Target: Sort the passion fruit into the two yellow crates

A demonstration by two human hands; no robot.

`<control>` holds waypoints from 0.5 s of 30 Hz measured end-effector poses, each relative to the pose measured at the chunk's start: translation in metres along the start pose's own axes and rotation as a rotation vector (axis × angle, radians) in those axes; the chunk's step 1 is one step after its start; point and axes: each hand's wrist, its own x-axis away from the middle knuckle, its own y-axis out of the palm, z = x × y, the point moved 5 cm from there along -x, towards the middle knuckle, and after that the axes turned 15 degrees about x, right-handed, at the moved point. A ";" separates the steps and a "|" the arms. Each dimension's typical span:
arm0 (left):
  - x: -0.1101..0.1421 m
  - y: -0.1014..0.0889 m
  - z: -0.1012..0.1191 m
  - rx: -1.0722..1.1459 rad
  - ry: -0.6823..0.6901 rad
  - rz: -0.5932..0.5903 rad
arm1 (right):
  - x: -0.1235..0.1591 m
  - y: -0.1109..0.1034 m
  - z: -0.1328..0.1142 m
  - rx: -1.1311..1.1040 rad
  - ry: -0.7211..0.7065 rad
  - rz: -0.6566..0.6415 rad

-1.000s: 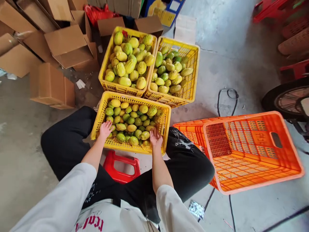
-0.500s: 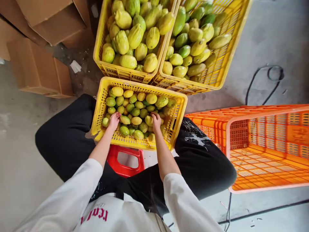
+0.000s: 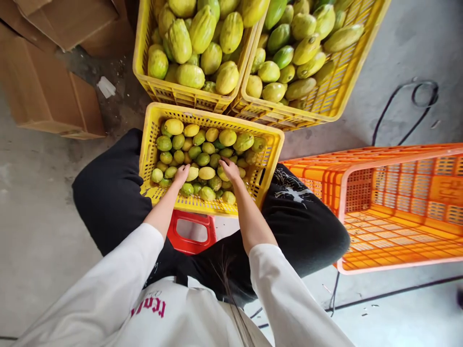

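A yellow plastic crate [image 3: 213, 112] of yellow and green lemons [image 3: 203, 159] sits between my knees. My left hand [image 3: 182, 174] is in its left half, fingers closed against the side of a yellow lemon [image 3: 192, 174]. Right of the middle, my right hand [image 3: 230, 169] lies over the fruit with fingers stretched out, pointing inward and touching the lemons. Its fingertips partly hide the fruit below. Another yellow lemon [image 3: 206, 173] rests between the two hands.
Beyond stand two yellow crates [image 3: 188, 99] [image 3: 289, 115] of larger green-yellow, papaya-like fruit [image 3: 180, 41]. An orange crate [image 3: 383, 166] lies on its side at right, near a black cable [image 3: 383, 115]. Cardboard boxes [image 3: 47, 86] are at left; a red stool [image 3: 191, 248] is below.
My left hand has moved right and closed at a lemon. My right hand has shifted slightly left, its fingers reaching further inward. The whole view has tilted a little.
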 end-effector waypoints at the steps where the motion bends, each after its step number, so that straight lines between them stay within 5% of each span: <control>1: 0.000 0.003 -0.003 0.009 -0.069 -0.049 | 0.001 0.001 0.002 -0.118 0.013 -0.021; 7: 0.005 0.009 -0.003 -0.018 -0.245 -0.263 | 0.031 0.023 0.024 -0.799 0.337 -0.468; 15: 0.007 0.021 -0.001 0.008 -0.337 -0.430 | 0.033 0.022 0.026 -1.030 0.451 -0.466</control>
